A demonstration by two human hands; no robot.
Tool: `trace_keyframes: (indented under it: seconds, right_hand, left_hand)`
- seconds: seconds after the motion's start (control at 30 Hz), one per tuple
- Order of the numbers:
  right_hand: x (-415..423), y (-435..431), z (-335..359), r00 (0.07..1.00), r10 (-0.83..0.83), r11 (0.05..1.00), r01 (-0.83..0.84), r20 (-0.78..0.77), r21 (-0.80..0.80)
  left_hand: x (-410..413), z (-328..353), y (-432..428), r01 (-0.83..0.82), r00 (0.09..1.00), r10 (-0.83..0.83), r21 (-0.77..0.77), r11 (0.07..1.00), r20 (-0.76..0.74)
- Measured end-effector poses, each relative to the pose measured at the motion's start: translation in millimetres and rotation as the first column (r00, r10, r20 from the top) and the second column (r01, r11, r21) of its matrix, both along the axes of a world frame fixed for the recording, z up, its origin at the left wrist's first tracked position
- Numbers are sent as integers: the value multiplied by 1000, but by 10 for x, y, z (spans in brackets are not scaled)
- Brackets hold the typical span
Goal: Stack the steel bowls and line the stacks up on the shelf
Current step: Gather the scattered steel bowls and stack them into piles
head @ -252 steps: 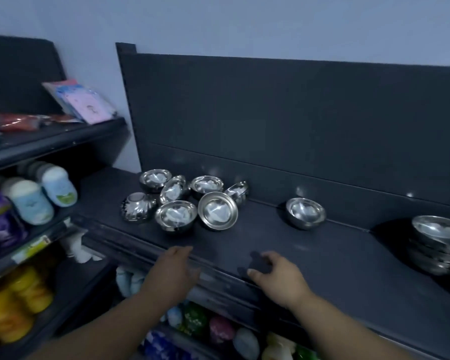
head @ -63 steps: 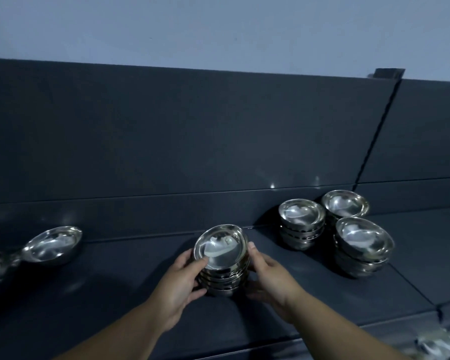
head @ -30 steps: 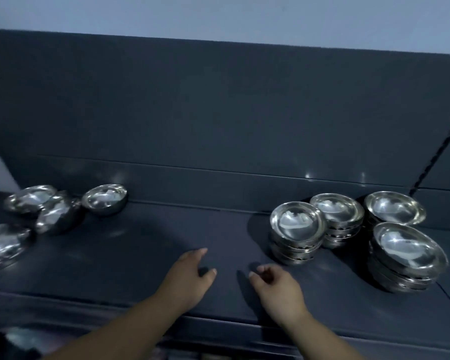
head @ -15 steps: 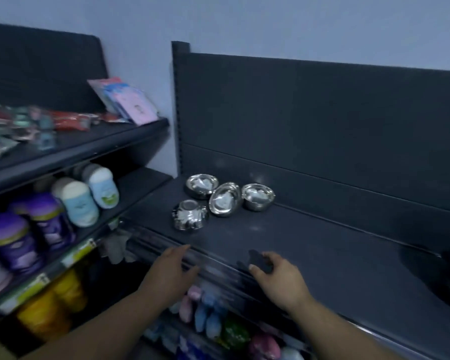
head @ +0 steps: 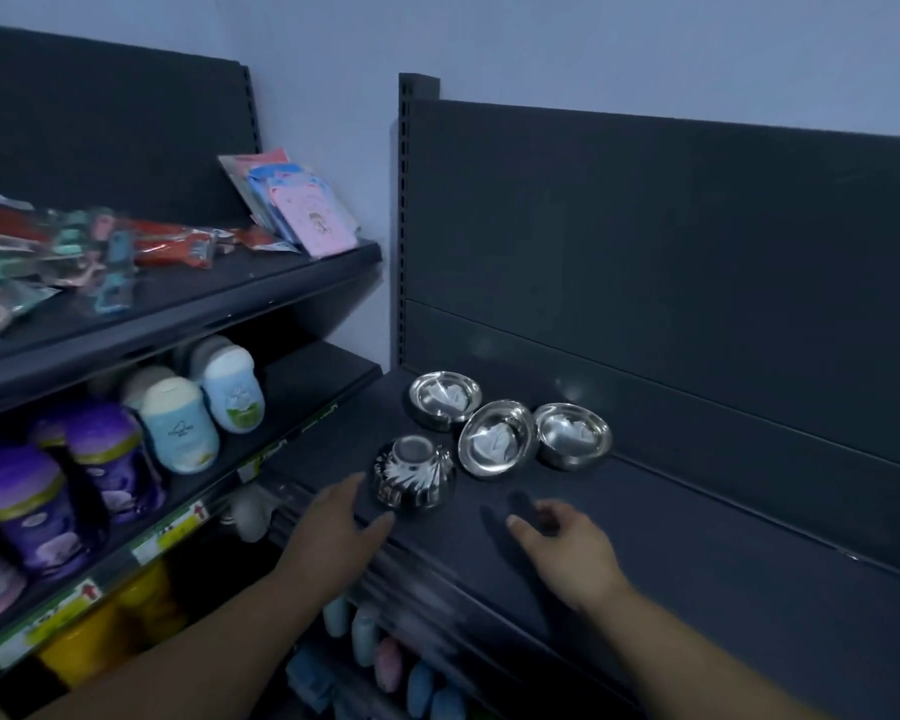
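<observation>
While both our hands hover empty over the front of the shelf [head: 697, 563] in the head view, the loose steel lies just ahead of them. Our left hand [head: 333, 532] is spread, fingers straight, holding nothing; the upturned bowl [head: 414, 472] sits just past its fingers. Our right hand [head: 567, 548] is loosely curled and also empty, with the tilted bowl [head: 497, 439] ahead of it, the right bowl [head: 572, 433] beyond that, and the back bowl [head: 445, 400] behind the upturned one. We judge it best to flip the upturned bowl first, nest the others rim-up into it, and square the rims before carrying.
</observation>
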State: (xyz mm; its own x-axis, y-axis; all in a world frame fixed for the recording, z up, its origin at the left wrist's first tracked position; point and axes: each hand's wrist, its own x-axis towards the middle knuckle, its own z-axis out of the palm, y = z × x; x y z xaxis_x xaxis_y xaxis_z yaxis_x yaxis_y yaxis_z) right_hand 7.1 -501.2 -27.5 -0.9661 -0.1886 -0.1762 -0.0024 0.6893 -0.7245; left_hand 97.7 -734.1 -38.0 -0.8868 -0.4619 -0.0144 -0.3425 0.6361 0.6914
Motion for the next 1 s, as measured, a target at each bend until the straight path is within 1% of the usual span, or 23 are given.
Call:
trace_keyframes:
  seconds: [0.1, 0.23, 0.37, 0.47, 0.53, 0.6, 0.7, 0.8, 0.9, 0.97, 1.0]
  right_hand:
    - [-310, -30, 12, 999, -15, 999, 17, 36, -45]
    - [-624, -111, 60, 997, -33, 993, 40, 65, -108]
    - [-794, -214, 17, 989, -52, 976, 79, 136, -202]
    - [-859, -306, -55, 963, -70, 932, 155, 259, -327]
    - [-876, -365, -80, 939, -80, 895, 215, 333, -391]
    - [-879, -408, -107, 923, -106, 863, 270, 369, -428]
    - [-853, -430, -116, 918, -171, 836, 327, 357, -440]
    - [-781, -417, -64, 916, -210, 828, 352, 341, -436]
    - [-687, -397, -19, 914, -255, 817, 378, 315, -436]
    - [-624, -380, 16, 915, -293, 819, 389, 277, -421]
    - [-598, -371, 36, 915, -310, 821, 395, 258, -412]
  left_hand:
    - [-308, 23, 47, -18, 999, 17, -37, 999, -32]
    - [-623, 17, 57, -63, 998, 62, -37, 997, -3]
    - [-821, -31, 43, -32, 999, 32, -49, 998, 1]
    - [-907, -94, -6, 61, 997, -58, -45, 997, 59]
    - [-943, -127, -42, 161, 979, -149, -76, 984, 140]
    - [-962, -163, -87, 236, 956, -210, -114, 965, 206]
    - [-971, -202, -152, 277, 946, -246, -133, 951, 211]
    - [-979, -226, -220, 300, 946, -281, -108, 948, 163]
    - [-980, -215, -285, 340, 938, -329, -114, 933, 106]
    - [-989, -149, -313, 331, 943, -327, -67, 941, 57]
    - [-999, -99, -323, 309, 951, -309, -11, 951, 32]
